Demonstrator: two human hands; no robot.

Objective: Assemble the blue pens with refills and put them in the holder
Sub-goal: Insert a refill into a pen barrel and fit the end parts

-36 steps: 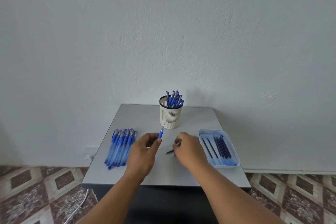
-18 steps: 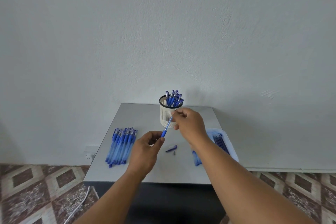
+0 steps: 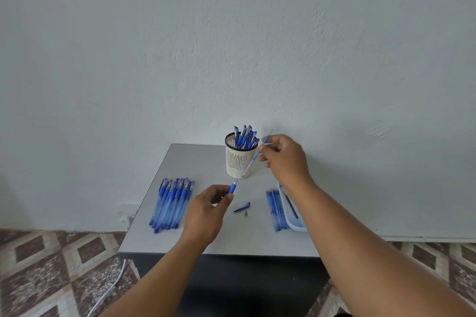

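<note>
right hand (image 3: pixel 284 156) raised higher, refill (image 3: pixel 257 154) out (fully)

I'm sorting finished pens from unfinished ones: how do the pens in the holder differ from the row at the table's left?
The pens in the holder stand upright, bunched, leaning. The row of pens lies flat, side by side on the table. Both sets are blue and wear caps.

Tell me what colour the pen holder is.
The pen holder is off-white mesh with a black rim, clearest in the head view.
</note>
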